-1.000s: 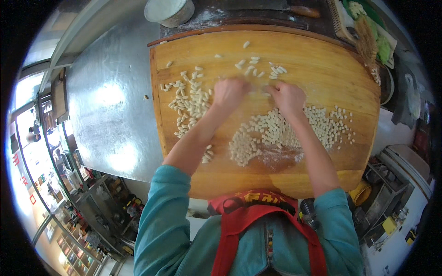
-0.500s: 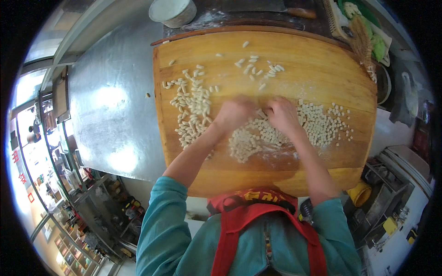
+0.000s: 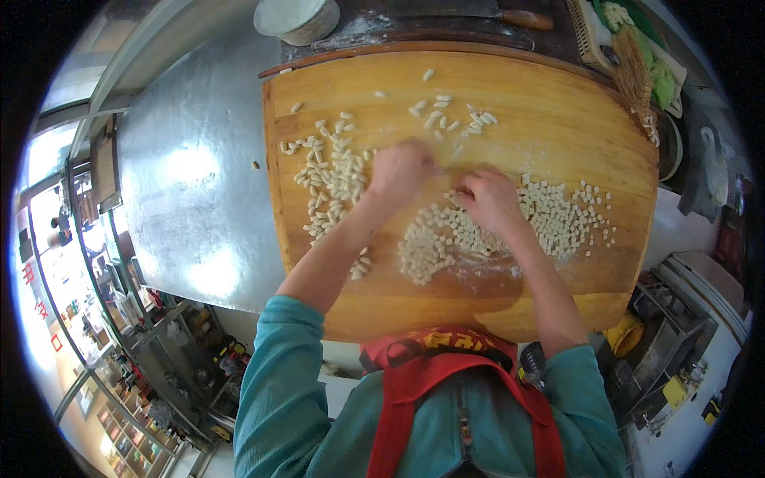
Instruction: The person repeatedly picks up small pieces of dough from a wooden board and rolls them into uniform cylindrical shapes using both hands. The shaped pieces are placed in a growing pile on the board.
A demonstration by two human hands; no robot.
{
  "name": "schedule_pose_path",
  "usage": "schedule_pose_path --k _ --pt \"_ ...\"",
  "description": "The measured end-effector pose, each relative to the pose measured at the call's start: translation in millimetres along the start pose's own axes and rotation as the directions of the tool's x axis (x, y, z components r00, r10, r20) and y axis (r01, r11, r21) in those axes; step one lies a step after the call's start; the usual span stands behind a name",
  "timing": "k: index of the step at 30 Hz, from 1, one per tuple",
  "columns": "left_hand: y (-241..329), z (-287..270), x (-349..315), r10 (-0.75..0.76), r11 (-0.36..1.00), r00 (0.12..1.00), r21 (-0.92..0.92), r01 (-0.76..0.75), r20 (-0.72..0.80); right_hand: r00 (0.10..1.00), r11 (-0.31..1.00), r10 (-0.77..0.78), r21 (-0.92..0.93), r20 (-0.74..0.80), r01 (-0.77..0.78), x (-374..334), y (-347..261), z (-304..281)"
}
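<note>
My left hand (image 3: 402,174) hovers over the middle of the wooden board (image 3: 486,299). Motion smears its fingers, so what they hold cannot be told. Beside it, my right hand (image 3: 490,201) bends low over the near side of small dough cubes (image 3: 554,215), thumb and fingers pinched together. Whatever is in that pinch is hidden or too small to name. A floury heap of dough bits (image 3: 422,253) lies between my forearms. Left of my left hand spread many oblong, rolled dough pieces (image 3: 344,171); several more (image 3: 442,119) are scattered toward the far edge.
Beyond the board stand a white tub (image 3: 299,22) and a cleaver with a wooden handle (image 3: 526,19). A straw brush (image 3: 633,68) rests by a basket at the far right. A metal tabletop (image 3: 191,191) adjoins on the left, with one stray piece (image 3: 255,165).
My left hand has lifted a little away from me and slightly left, apart from the right hand. The right hand has shifted only slightly, still pinched.
</note>
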State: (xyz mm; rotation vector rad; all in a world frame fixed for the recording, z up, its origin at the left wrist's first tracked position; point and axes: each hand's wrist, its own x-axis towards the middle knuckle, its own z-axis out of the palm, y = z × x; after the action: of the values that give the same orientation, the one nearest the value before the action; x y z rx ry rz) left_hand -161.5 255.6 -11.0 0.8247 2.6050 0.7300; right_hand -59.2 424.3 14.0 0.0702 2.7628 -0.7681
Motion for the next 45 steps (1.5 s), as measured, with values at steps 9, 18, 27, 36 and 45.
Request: schedule_pose_path --k 9,18,27,36,45 --pt "-1 14 18 -0.195 0.966 0.966 0.138 0.219 -0.171 0.995 0.991 0.089 0.106 -0.037 -0.085 8 -2 7" --pt "15 15 -40 0.279 0.95 0.96 -0.134 -0.282 -0.041 0.985 0.995 0.073 0.08 -0.159 -0.061 7 8 4" --pt "10 -3 -23 0.102 0.994 0.995 0.025 -0.102 0.017 0.958 0.952 0.282 0.135 -0.051 -0.273 22 13 -4" --pt "1 10 7 -0.03 0.994 0.997 0.106 0.038 -0.076 0.944 0.956 0.286 -0.012 -0.166 -0.292 45 16 -4" --pt "-3 -3 -37 0.378 0.879 0.923 -0.284 -0.382 -0.072 0.988 0.992 -0.085 0.085 -0.127 0.096 4 2 -2"
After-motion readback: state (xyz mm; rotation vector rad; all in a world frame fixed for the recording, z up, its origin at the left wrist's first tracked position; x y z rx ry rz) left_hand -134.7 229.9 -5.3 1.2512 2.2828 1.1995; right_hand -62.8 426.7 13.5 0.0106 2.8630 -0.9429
